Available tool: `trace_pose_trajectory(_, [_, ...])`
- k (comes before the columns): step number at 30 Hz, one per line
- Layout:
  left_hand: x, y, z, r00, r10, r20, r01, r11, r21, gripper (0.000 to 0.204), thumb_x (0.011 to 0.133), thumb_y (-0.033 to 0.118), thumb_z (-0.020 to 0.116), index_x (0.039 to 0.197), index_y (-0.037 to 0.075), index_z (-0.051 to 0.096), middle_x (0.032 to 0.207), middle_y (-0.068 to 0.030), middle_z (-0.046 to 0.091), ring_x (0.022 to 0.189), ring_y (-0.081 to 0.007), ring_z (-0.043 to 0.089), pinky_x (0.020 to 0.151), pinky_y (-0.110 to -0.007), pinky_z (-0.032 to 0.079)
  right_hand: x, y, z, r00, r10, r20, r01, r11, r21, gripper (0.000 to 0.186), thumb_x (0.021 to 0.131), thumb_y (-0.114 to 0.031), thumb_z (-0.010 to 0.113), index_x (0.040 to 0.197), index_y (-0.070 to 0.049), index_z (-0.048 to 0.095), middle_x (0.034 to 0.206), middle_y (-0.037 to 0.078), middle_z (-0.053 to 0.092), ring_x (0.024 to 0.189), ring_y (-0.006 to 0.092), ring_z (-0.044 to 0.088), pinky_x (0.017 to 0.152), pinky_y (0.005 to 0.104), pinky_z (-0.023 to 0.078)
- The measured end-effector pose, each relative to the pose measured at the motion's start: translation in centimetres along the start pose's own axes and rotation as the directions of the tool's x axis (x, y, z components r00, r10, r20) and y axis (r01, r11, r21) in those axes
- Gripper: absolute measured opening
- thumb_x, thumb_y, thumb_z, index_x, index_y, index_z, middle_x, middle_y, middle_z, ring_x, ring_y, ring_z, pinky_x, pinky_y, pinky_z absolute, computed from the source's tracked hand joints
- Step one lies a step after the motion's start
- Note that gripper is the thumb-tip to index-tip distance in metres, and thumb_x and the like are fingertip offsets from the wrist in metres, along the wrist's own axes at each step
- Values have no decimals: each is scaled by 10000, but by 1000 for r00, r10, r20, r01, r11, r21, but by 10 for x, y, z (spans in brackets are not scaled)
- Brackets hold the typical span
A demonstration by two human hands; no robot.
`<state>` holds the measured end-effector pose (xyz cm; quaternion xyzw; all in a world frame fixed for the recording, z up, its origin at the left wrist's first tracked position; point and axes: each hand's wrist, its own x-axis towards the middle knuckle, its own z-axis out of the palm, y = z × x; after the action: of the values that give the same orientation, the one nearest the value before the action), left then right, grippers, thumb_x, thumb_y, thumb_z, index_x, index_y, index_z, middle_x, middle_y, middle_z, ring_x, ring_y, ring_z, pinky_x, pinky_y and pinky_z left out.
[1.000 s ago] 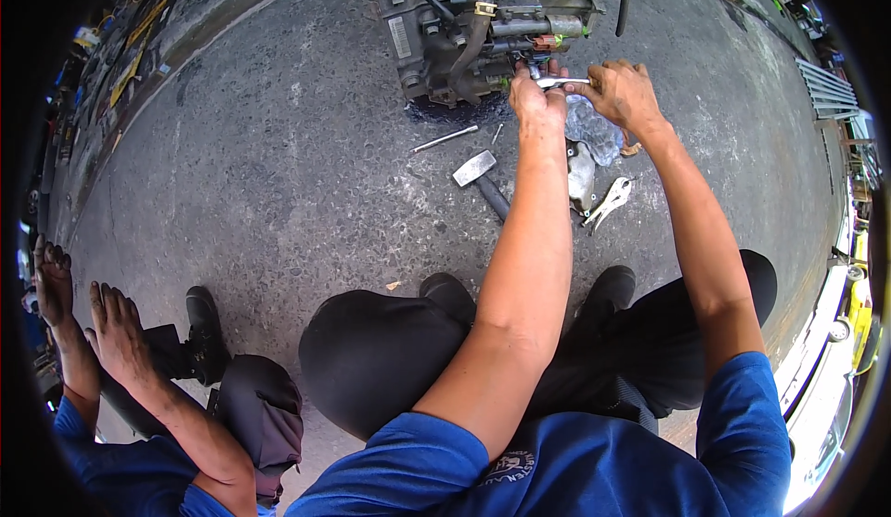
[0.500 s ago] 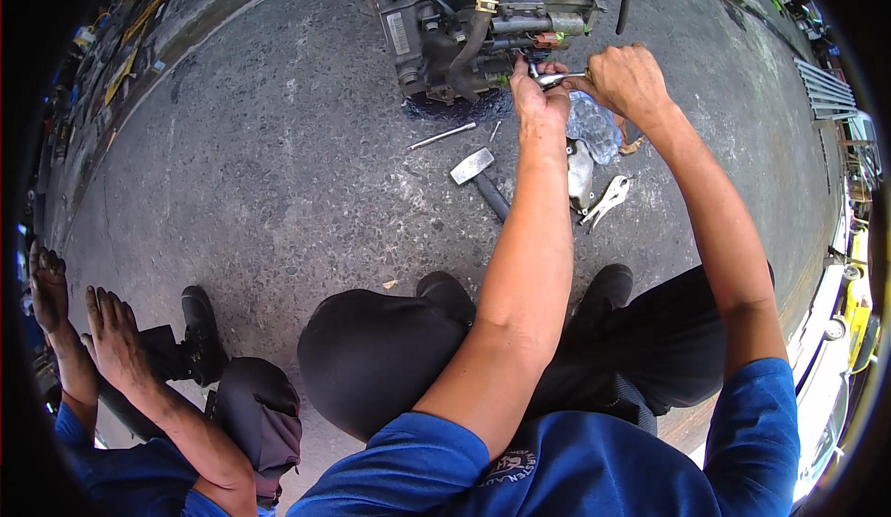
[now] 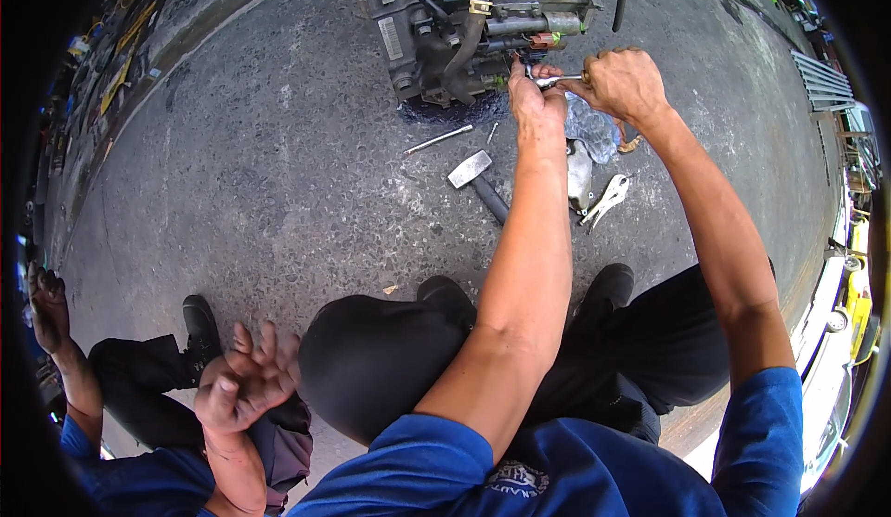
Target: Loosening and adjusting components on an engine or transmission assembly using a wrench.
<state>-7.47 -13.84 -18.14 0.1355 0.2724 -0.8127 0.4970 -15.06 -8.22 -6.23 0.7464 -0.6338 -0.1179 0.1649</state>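
Observation:
At the far middle, a greasy engine or gearbox assembly [image 3: 501,25] with hoses and pipes rests on the ground. My left hand [image 3: 538,104] is at its near side, fingers closed around the head end of a ratchet wrench [image 3: 562,80]. Some of those fingertips are hidden against the assembly. To the right, my right hand [image 3: 626,85] is wrapped round the ratchet's handle. Below my hands lie a crumpled clear plastic bag [image 3: 594,129], a grey metal part [image 3: 579,174] and locking pliers [image 3: 609,198].
A club hammer [image 3: 477,178] and a metal bar [image 3: 438,140] lie on the concrete left of my forearm. Dark fluid [image 3: 445,113] wets the ground under the assembly. A co-worker's raised hand [image 3: 246,382] is close to my left knee. Grey metal rails [image 3: 821,81] are at the far right.
The co-worker's nearer hand has swung right toward my knee, its fingers now spread. My hands stay on the ratchet with only a slight shift.

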Motion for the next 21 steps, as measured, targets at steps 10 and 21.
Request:
trace_pose_trajectory(10, [-12, 9, -5, 998, 11, 56, -15, 998, 60, 222, 950, 279, 451, 888, 67, 478, 673, -4, 374, 596, -128, 383, 692, -345, 489, -7, -6, 0, 995, 4, 100, -8, 999, 49, 504, 816, -527, 534, 677, -55, 644, 642, 140, 630, 618, 308, 637, 578, 400, 504])
trace_pose_trajectory(21, [-16, 2, -11, 993, 44, 105, -44, 999, -3, 228, 938, 282, 495, 865, 72, 443, 646, -1, 374, 590, -126, 385, 635, -314, 451, -16, -7, -3, 995, -39, -90, 46, 996, 75, 453, 798, -486, 577, 672, -56, 643, 621, 145, 619, 606, 307, 631, 574, 398, 496])
